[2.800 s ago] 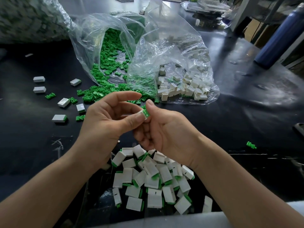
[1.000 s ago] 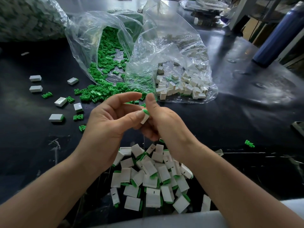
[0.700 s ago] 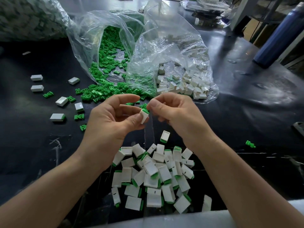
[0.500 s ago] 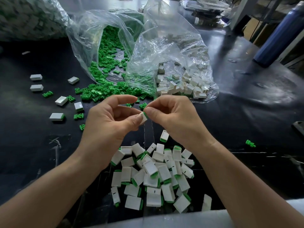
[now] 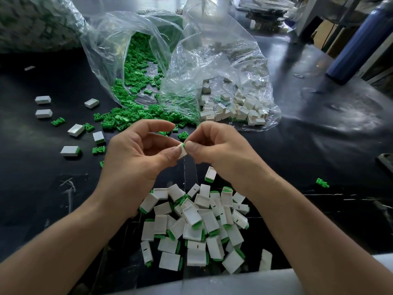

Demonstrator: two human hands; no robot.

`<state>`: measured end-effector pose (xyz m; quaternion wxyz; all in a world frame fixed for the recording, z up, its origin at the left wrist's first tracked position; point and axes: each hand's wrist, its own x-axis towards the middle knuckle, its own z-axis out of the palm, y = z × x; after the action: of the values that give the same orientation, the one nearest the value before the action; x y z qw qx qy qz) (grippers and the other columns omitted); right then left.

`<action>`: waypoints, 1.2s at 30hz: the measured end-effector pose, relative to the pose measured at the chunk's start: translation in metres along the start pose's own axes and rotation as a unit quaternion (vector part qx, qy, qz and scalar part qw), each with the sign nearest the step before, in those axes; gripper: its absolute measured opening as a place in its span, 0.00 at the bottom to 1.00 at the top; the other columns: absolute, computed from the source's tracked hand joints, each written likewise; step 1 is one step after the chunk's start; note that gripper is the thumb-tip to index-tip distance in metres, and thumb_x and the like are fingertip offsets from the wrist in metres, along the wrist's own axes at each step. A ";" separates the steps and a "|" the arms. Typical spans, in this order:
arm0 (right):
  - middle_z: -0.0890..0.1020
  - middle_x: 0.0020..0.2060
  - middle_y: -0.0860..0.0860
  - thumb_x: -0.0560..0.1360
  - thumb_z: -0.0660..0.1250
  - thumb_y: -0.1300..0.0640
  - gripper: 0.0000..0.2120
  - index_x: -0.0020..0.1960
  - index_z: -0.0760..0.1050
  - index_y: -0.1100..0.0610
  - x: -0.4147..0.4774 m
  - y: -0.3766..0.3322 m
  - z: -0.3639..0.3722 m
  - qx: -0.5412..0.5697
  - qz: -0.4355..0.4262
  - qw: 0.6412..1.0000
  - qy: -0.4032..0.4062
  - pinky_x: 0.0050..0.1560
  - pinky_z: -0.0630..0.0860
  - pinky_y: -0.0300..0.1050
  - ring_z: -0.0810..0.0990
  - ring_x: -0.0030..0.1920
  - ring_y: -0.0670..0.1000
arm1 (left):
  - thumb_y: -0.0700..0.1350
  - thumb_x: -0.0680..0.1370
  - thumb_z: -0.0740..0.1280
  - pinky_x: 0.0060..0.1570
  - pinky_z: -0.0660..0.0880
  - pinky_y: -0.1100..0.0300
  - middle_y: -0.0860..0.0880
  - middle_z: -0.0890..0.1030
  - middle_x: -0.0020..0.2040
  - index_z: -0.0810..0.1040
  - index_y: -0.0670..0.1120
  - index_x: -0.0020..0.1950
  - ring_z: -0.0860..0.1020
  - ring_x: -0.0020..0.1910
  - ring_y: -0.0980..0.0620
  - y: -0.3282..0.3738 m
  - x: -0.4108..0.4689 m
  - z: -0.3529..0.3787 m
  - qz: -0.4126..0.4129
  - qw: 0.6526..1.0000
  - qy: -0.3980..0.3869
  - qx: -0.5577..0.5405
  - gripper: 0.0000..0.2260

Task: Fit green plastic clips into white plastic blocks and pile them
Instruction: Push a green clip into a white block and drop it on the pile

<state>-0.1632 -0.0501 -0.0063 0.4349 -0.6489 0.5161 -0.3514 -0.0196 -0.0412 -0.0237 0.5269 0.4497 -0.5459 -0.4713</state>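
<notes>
White block (image 5: pixel 183 150) held up above the bench (image 5: pixel 297 150), about mid-view, pinched in the left grip (image 5: pixel 138 154) with the thumb flat on its near face and the fingers curled behind. Green clip (image 5: pixel 184 145) just showing at the block's upper end, nipped there between thumb and forefinger of the right grip (image 5: pixel 219 150), other fingers folded toward the palm; how deep the clip sits in the block, impossible to tell. Both grips closed, one on the block, one on the clip, thumb tips nearly meeting. Lower down, near the front edge of the bench, a loose pile of finished blocks (image 5: pixel 195 226), white bodies with green ends poking out, lying at all angles and overlapping. One more finished block (image 5: pixel 210 174) just beyond the pile and apart from it. Farther back, two clear plastic bags side by side and touching: left bag (image 5: pixel 102 45) with its mouth open and loose green clips (image 5: pixel 119 121) spilling out onto the bench, right bag (image 5: pixel 212 60) holding bare white blocks (image 5: pixel 234 107). Off to the left, well apart from the pile, stray white blocks (image 5: pixel 76 130) scattered with a few clips among them. Lone clip (image 5: pixel 322 182) on the bench at right. Blue bottle (image 5: pixel 359 43) standing at the far right. Large blurred bag (image 5: pixel 36 22) at top left, contents unclear.
</notes>
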 end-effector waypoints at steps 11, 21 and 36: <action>0.71 0.32 0.45 0.78 0.60 0.57 0.12 0.36 0.69 0.49 0.000 0.001 0.003 -0.087 0.002 0.996 0.012 0.36 0.66 0.40 0.69 0.33 0.43 | 0.45 0.61 0.71 0.35 0.79 0.65 0.51 0.84 0.35 0.78 0.51 0.47 0.82 0.35 0.53 0.000 0.001 -0.001 -0.006 0.999 -0.005 0.033 0.15; 0.75 0.30 0.45 0.76 0.65 0.54 0.10 0.36 0.73 0.50 0.002 0.004 -0.001 -0.068 0.003 0.998 0.012 0.37 0.70 0.39 0.72 0.33 0.43 | 0.44 0.61 0.71 0.31 0.77 0.66 0.51 0.84 0.34 0.77 0.49 0.46 0.82 0.33 0.55 -0.001 0.001 -0.001 -0.024 1.000 0.003 -0.003 0.15; 0.77 0.53 0.51 0.77 0.63 0.56 0.09 0.56 0.76 0.55 0.026 0.033 -0.021 -0.282 0.004 0.950 0.130 0.54 0.65 0.39 0.73 0.55 0.50 | 0.53 0.58 0.71 0.26 0.72 0.66 0.45 0.83 0.34 0.83 0.47 0.38 0.80 0.30 0.54 0.009 -0.006 0.003 -0.045 0.995 -0.085 -0.021 0.14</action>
<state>-0.1881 -0.0822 -0.0290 0.1645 -0.6916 0.6489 -0.2712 -0.0218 -0.0337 -0.0152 0.4655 0.4212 -0.5581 -0.5425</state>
